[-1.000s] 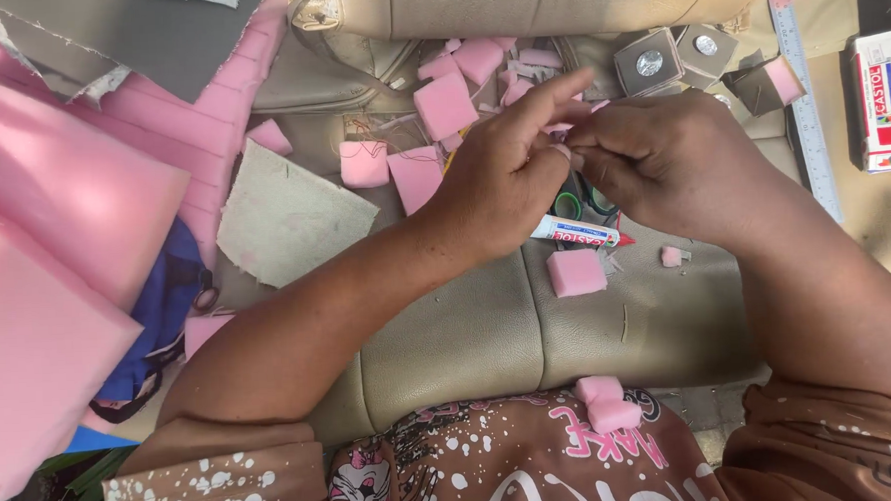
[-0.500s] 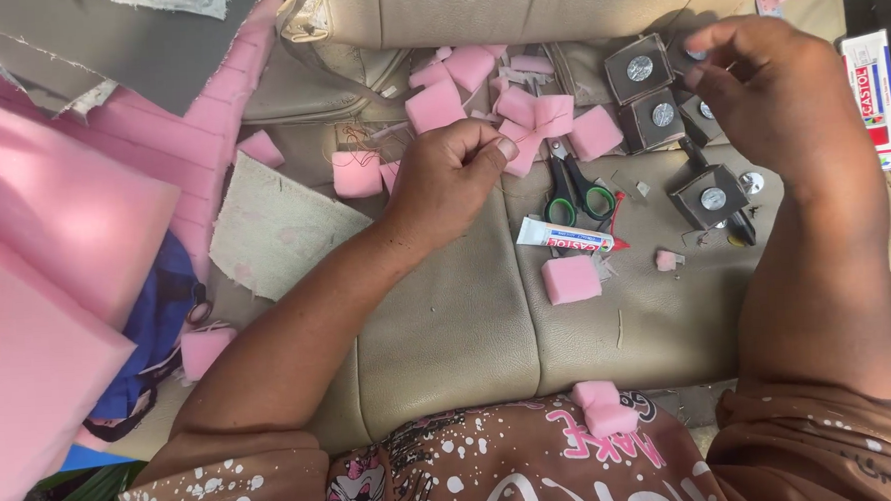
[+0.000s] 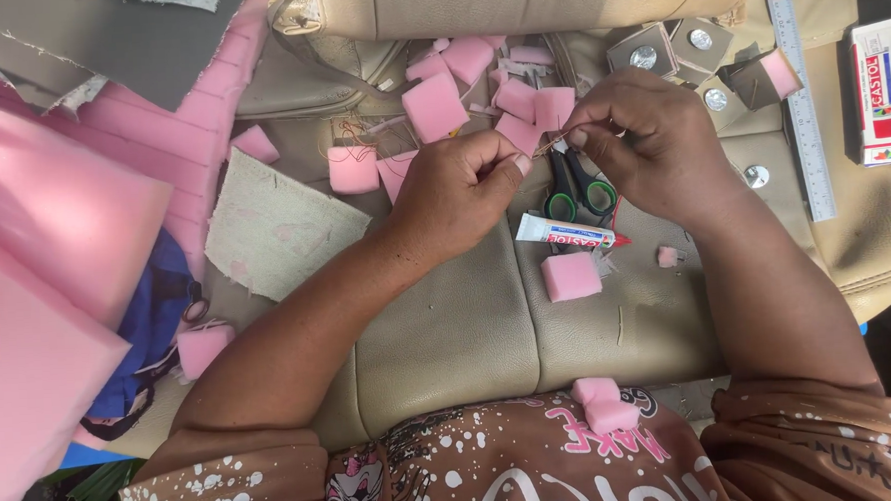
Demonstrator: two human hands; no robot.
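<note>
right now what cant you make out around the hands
Head view only:
- What the left hand and right hand pinch between them: too small, fingers cover it.
- Scissors: blades hidden under the right hand.
- Glue tube: its left end lies under the left hand.
- Ruler: top cut off by the frame edge.

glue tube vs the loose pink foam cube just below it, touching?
Apart. The head view shows a strip of bare tan cushion between the white glue tube and the pink foam cube; their edges do not meet.
</note>
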